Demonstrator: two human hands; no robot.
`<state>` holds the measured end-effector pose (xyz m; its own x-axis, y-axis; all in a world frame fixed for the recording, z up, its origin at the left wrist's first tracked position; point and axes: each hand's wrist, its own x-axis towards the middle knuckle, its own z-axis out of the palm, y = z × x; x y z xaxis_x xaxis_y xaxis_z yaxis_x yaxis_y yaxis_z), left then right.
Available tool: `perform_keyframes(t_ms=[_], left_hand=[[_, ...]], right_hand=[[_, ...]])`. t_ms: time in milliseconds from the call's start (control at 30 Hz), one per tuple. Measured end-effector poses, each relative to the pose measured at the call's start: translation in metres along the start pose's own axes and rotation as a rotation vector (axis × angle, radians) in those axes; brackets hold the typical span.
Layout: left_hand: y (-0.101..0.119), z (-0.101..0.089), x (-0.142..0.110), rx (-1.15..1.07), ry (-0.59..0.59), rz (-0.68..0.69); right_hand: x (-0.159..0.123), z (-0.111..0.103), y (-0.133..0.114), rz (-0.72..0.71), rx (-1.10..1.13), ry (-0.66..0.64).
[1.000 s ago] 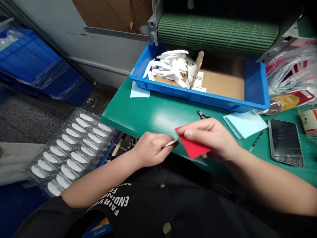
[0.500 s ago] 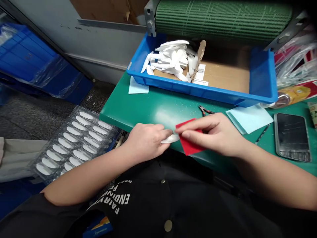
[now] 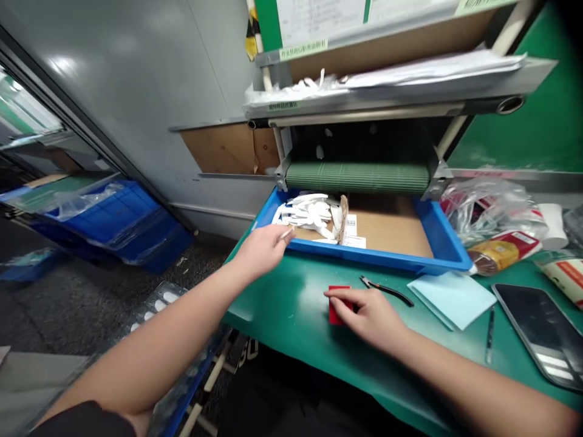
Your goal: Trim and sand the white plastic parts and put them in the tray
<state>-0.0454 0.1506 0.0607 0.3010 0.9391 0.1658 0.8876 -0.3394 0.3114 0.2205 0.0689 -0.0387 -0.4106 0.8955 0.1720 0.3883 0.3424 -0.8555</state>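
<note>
My left hand (image 3: 260, 254) reaches to the near left edge of the blue bin (image 3: 387, 257). Its fingers are closed on a slim white plastic piece (image 3: 286, 233), of which only the end shows. Inside the bin lies a heap of similar white pieces (image 3: 310, 211), left of a torn cardboard divider (image 3: 342, 221). Over the green table, my right hand (image 3: 373, 315) pinches a thin red square sheet (image 3: 336, 313) between thumb and fingers. Just beyond that hand lie nippers (image 3: 387, 290) with dark handles.
Behind the bin is a green conveyor belt (image 3: 357, 177) under a shelf. Light blue sheets (image 3: 455, 297), a pen (image 3: 490, 335) and a phone (image 3: 542, 331) lie to the right. A clear tray (image 3: 157, 306) of white pieces sits low on the left.
The view has tilted up. My left hand has moved away from the red sheet, forward to the bin's edge with the white piece. My right hand still pinches the sheet.
</note>
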Motion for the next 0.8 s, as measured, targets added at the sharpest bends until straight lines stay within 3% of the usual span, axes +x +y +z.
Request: perform_keyframes(t_ms=[100, 200, 300, 400, 500, 633, 733, 800], left_hand=[[-0.009, -0.001, 0.061, 0.065, 0.027, -0.094], [-0.008, 0.017, 0.105, 0.072, -0.025, -0.178], [0.002, 0.042, 0.128, 0.063, -0.065, -0.243], [0.012, 0.06, 0.134, 0.011, -0.065, -0.288], [0.015, 0.06, 0.128, -0.103, -0.066, -0.322], [0.012, 0.029, 0.096, -0.357, -0.119, -0.386], [0.012, 0.003, 0.036, -0.563, -0.153, -0.419], [0.016, 0.003, -0.016, -0.687, -0.218, -0.454]], right_hand=[[-0.002, 0.004, -0.004, -0.05, -0.003, -0.039], [-0.005, 0.004, -0.005, -0.09, -0.032, -0.03], [-0.006, 0.005, -0.002, -0.116, -0.056, -0.023], [-0.005, 0.006, -0.001, -0.135, -0.058, -0.039], [-0.003, 0.006, -0.003, -0.136, -0.052, -0.042], [-0.003, 0.0, 0.005, -0.113, -0.046, -0.027], [-0.007, -0.01, 0.02, -0.067, -0.038, 0.08], [0.0, -0.017, 0.029, -0.08, -0.009, 0.208]])
